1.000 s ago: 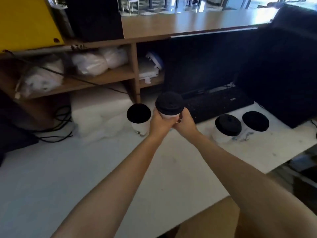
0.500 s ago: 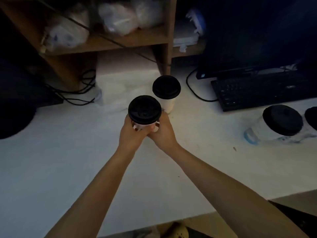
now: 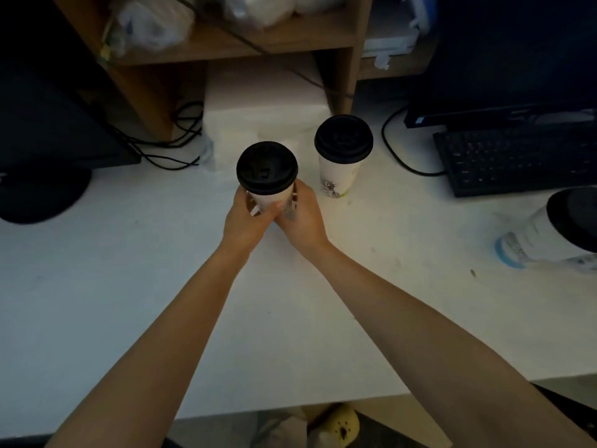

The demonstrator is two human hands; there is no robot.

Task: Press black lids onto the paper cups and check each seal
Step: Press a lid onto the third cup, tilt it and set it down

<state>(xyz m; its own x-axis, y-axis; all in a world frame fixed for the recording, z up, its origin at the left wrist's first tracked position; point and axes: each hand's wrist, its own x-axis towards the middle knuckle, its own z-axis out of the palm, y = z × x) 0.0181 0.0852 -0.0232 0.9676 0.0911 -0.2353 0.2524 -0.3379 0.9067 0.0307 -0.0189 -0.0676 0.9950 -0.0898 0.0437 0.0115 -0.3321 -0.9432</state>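
Cup (image 3: pixel 270 198) base behind fingers (image 3: pixel 245 204)

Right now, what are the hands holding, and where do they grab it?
The left hand and the right hand hold one paper cup by its lower body, under its black lid.

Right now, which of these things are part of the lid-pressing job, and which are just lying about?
Part of the job:
- held cup, lid on, gripped by the left hand and right hand
- second cup, lid on, standing behind it
- third cup, lid on, at the right edge

Just lying about:
- keyboard
- cables
- wooden shelf
- plastic bags
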